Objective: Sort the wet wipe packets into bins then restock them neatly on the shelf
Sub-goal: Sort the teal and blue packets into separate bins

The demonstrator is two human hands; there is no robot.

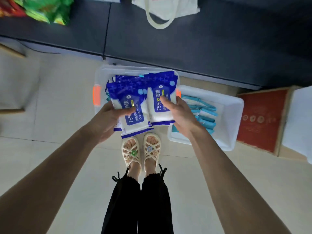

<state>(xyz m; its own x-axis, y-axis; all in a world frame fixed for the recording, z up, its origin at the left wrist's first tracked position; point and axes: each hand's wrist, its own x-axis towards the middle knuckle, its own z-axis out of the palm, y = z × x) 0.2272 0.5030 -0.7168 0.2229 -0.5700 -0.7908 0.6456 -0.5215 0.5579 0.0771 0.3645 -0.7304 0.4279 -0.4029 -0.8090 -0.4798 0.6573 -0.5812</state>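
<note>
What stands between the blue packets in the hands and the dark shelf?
Nothing visible does. The left hand and right hand hold the blue packets over the clear bin, just before the shelf. A tote bag and green bags lie farther back on it.

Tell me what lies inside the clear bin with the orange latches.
Mostly blue alcohol wipe packets fill the bin. Its floor is hidden under them and under the held stacks.
</note>
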